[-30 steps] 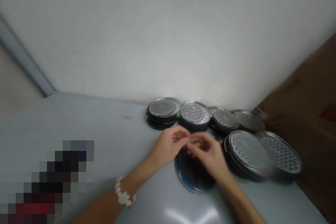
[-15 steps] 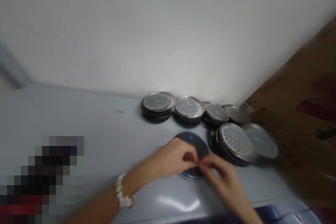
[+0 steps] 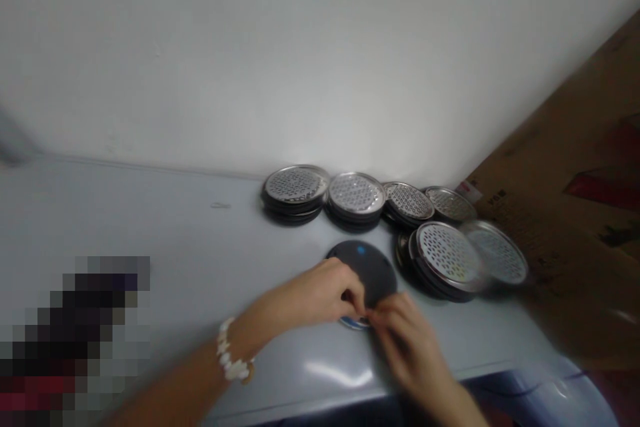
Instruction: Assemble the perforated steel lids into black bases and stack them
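Observation:
A dark round disc (image 3: 363,270) with a small blue spot lies flat on the pale grey counter (image 3: 200,233), and a blue rim shows at its near edge. My left hand (image 3: 320,293), with a white beaded bracelet (image 3: 231,360) on the wrist, reaches its near edge from the left. My right hand (image 3: 407,353) comes in from below, its fingertips meeting those of my left hand at that edge. Whether the fingers grip the disc or something small on it is hidden. Just right of the disc stands a stack of perforated metal lids (image 3: 443,260).
Several more stacks of perforated metal lids (image 3: 295,185) line the white wall (image 3: 250,60) at the back. One blurred lid (image 3: 495,252) leans at the right, against a brown cardboard box (image 3: 565,213). A pixelated dark object (image 3: 85,327) sits at the lower left.
The view has tilted up and shifted, so the counter's front edge now shows. My hands have drawn toward the disc's near edge, uncovering more of its dark face and blue spot.

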### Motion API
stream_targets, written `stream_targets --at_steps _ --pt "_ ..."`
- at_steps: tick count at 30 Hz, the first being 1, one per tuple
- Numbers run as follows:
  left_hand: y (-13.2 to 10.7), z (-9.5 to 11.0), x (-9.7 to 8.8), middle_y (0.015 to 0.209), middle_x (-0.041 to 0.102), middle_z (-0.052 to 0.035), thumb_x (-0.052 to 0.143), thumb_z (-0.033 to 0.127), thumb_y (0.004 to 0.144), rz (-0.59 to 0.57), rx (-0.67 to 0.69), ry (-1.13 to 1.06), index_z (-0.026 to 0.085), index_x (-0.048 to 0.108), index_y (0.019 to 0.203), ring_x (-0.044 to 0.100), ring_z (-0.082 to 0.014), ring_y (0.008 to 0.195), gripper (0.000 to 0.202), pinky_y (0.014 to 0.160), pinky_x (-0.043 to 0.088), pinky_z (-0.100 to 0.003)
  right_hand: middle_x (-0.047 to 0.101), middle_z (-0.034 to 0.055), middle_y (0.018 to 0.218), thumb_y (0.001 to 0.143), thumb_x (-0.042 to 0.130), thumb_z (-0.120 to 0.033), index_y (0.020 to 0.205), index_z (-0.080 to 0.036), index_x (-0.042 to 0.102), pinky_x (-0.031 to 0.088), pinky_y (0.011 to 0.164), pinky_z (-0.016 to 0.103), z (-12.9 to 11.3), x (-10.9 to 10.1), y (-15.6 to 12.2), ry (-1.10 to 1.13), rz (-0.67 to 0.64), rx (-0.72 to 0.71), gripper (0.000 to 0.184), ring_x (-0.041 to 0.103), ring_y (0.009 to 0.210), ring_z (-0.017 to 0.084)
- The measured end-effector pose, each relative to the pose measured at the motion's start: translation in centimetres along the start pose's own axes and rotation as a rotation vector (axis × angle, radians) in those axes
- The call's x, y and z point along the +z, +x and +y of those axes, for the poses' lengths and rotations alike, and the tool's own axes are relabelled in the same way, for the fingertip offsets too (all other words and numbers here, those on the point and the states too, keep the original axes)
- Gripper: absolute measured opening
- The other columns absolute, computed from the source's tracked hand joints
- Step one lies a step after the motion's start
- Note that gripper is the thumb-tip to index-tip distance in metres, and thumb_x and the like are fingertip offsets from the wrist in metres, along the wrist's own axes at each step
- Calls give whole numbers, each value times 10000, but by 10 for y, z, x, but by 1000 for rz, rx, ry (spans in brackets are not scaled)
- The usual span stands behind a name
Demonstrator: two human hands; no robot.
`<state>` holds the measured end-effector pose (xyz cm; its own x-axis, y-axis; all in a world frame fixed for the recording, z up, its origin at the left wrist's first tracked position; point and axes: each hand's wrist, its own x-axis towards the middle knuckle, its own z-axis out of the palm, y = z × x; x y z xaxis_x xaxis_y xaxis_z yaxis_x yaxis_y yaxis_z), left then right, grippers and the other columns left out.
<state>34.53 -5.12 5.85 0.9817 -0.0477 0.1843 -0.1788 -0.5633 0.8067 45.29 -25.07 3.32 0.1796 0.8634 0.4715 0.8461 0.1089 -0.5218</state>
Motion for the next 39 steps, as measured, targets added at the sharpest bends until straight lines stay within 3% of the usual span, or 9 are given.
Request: stream_targets --at_steps 5,11,17,21,23,28,30,35,39 --pt "1 -3 1 777 797 -1 702 18 768 -7 30 36 270 819 786 735 -183 795 279 793 495 -235 633 77 934 969 486 -65 1022 -211 652 521 743 337 1 -2 1 -24 -41 -43 227 587 878 204" --pt "1 -8 11 774 785 9 766 62 739 91 54 104 292 811 761 725 -189 762 235 737 481 -247 644 81 954 973 477 -80 1051 -215 652 525 759 338 3 -10 -1 -39 -80 -32 234 597 882 208" --pt "-1 -2 12 789 761 25 805 187 760 68 -44 119 281 790 835 699 -170 770 120 705 439 -240 658 69 987 1000 467 -123 1056 -238 635 549 793 312 6 -18 -5 -50 -124 8 211 633 913 195" --pt "-8 6 18 990 695 -20 899 420 633 64 -50 269 250 695 1097 645 -231 935 535 812 469 -297 654 61 1006 998 480 -118 1129 -239 606 563 791 254 1 -17 -1 -47 -77 -13 219 661 924 169" --pt "-10 12 24 1133 623 -57 921 440 595 82 -22 404 240 638 1161 590 -277 1061 664 885 481 -356 656 69 1032 989 470 -94 1160 -228 604 561 817 241 -2 -16 2 -81 -44 -68 255 668 947 162" --pt "-9 38 21 1209 610 -68 659 209 916 144 -58 693 237 593 1182 573 -291 1143 276 946 493 -448 659 82 1026 968 471 -54 1147 -188 640 546 814 209 -14 -24 18 -204 110 -235 280 674 936 153" --pt "-9 52 13 1170 650 -77 517 159 987 171 -66 746 219 565 1246 607 -278 1112 270 945 500 -450 658 82 1032 955 508 -48 1154 -183 642 540 829 218 -23 -30 30 -235 202 -278 276 669 940 159" --pt "-32 74 -15 1075 722 -47 576 166 947 298 -174 454 252 558 1256 694 -221 946 321 828 549 -341 610 133 1157 886 591 11 1277 -152 584 518 933 307 -40 -31 62 -307 415 -424 424 615 1079 217" --pt "-84 58 -58 896 752 -33 692 311 883 703 -455 -81 214 549 1187 726 -214 778 350 682 584 -304 585 174 1196 886 604 -10 1328 -115 539 527 913 369 -16 -9 69 -325 446 -448 458 601 1101 259"
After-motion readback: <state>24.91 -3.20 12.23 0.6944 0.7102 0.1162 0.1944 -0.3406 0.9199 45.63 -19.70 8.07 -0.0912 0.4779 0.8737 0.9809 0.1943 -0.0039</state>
